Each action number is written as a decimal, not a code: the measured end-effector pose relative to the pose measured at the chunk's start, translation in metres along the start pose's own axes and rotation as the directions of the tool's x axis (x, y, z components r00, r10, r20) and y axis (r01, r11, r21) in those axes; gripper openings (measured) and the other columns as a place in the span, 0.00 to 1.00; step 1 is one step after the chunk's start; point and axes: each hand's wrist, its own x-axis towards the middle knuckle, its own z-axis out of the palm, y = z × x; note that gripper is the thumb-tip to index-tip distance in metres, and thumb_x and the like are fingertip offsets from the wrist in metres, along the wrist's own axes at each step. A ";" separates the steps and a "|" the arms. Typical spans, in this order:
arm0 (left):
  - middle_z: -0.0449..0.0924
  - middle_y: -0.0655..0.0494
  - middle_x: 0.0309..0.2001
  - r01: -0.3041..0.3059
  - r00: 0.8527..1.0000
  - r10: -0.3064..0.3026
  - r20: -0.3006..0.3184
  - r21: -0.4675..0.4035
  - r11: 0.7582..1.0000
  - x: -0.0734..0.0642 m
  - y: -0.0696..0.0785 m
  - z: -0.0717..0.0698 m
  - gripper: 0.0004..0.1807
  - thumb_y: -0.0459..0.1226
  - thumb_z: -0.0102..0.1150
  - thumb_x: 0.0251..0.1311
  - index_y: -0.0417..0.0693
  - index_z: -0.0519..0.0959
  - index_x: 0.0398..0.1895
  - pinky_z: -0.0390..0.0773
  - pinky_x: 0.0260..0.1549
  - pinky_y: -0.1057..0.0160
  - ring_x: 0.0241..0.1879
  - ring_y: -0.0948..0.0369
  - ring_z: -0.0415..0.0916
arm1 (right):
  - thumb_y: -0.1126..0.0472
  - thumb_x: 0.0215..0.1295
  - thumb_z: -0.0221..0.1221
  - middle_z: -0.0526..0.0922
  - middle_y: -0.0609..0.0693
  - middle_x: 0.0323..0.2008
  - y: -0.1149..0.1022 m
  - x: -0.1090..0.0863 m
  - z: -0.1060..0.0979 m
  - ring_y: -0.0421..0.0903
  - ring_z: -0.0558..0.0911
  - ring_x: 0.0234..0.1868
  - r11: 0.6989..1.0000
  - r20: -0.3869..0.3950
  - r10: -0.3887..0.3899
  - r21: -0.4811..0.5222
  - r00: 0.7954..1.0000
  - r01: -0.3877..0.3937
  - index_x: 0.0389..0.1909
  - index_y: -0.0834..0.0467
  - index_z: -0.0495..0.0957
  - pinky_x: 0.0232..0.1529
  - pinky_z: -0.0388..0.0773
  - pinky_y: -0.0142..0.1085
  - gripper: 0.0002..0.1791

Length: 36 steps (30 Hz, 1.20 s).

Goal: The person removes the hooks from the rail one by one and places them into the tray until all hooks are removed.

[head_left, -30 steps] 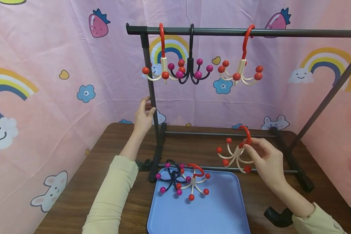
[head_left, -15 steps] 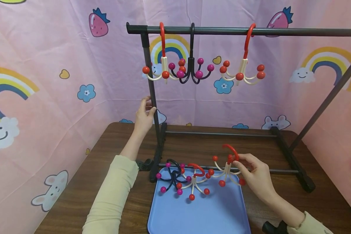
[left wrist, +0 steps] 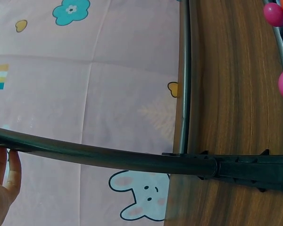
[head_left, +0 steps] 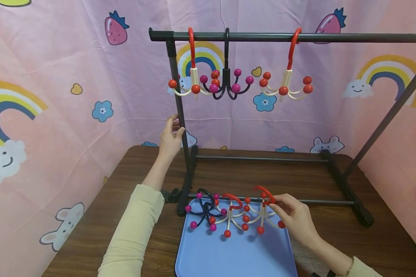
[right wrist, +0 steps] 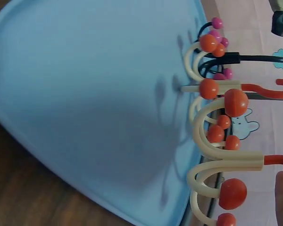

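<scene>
In the head view my right hand pinches the red hook of a cream multi-arm hanger with red ball tips, over the tray's far right part. The right wrist view shows this cream hanger close up. Beside it stand another cream hanger with a red hook and a black hanger with magenta balls, at the far end of the blue tray. My left hand holds the left upright of a dark metal rack, fingertips at the post in the left wrist view.
From the rack's top bar hang a cream hanger at left, a black hanger and another cream hanger further right. The rack's base and lower bars rest on the wooden table. Patterned cloth surrounds it.
My right hand has lowered the cream hanger and brought it left and nearer, down to the tray beside the other two. My left hand has stayed at the upright.
</scene>
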 end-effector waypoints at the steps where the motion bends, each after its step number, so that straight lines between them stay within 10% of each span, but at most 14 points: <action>1: 0.71 0.45 0.49 0.002 1.000 -0.002 0.001 -0.002 1.000 0.000 0.000 0.000 0.21 0.32 0.48 0.63 0.50 0.62 0.60 0.75 0.48 0.55 0.49 0.52 0.71 | 0.69 0.50 0.64 0.82 0.44 0.30 0.002 -0.001 0.001 0.33 0.81 0.31 1.000 0.002 0.002 -0.003 1.000 -0.002 0.35 0.58 0.80 0.32 0.79 0.24 0.10; 25: 0.72 0.46 0.49 -0.003 1.000 0.003 -0.012 0.013 1.000 0.000 0.000 0.001 0.21 0.33 0.49 0.63 0.50 0.63 0.59 0.76 0.46 0.55 0.48 0.52 0.72 | 0.67 0.47 0.67 0.81 0.40 0.31 0.011 -0.013 0.014 0.33 0.80 0.33 0.999 0.045 -0.042 -0.028 0.998 0.043 0.34 0.55 0.80 0.33 0.80 0.28 0.12; 30: 0.72 0.45 0.49 -0.003 1.000 0.003 -0.008 0.008 1.000 0.000 0.000 0.001 0.21 0.33 0.49 0.63 0.50 0.63 0.60 0.76 0.47 0.55 0.48 0.52 0.72 | 0.62 0.55 0.63 0.81 0.42 0.37 0.005 0.006 -0.004 0.34 0.79 0.37 0.998 0.065 -0.042 -0.046 0.997 0.045 0.41 0.53 0.78 0.35 0.80 0.30 0.12; 36: 0.72 0.45 0.49 -0.008 1.000 0.008 -0.010 -0.003 1.000 0.000 0.000 0.002 0.21 0.32 0.48 0.63 0.49 0.63 0.60 0.76 0.48 0.56 0.49 0.52 0.72 | 0.68 0.52 0.63 0.81 0.44 0.34 -0.016 0.058 -0.041 0.34 0.77 0.37 0.947 -0.036 -0.288 -0.159 0.957 0.279 0.37 0.56 0.79 0.38 0.71 0.19 0.11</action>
